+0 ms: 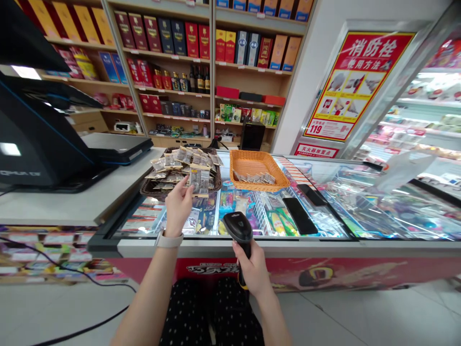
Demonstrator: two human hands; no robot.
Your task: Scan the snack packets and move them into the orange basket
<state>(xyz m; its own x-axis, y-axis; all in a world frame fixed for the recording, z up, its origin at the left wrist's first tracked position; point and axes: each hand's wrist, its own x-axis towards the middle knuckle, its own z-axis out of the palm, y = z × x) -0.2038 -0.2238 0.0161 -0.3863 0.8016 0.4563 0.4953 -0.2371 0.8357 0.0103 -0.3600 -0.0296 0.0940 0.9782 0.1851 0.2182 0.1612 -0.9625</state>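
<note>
My left hand (178,205) reaches toward a dark wicker basket (151,187) piled with several small snack packets (187,168). Its fingertips touch or hover at the front packets, fingers loosely curled; whether they pinch one I cannot see. My right hand (254,269) grips the handle of a black barcode scanner (238,228), held upright over the front edge of a glass-topped freezer chest (324,211). An orange wicker basket (259,166) with a few packets in it stands right of the dark basket on the glass.
A black till screen (39,139) sits on a white counter (65,206) at left. Two black phones (300,216) lie on the freezer glass. Shelves of boxed goods (180,57) fill the back wall. A cable (72,283) trails across the floor.
</note>
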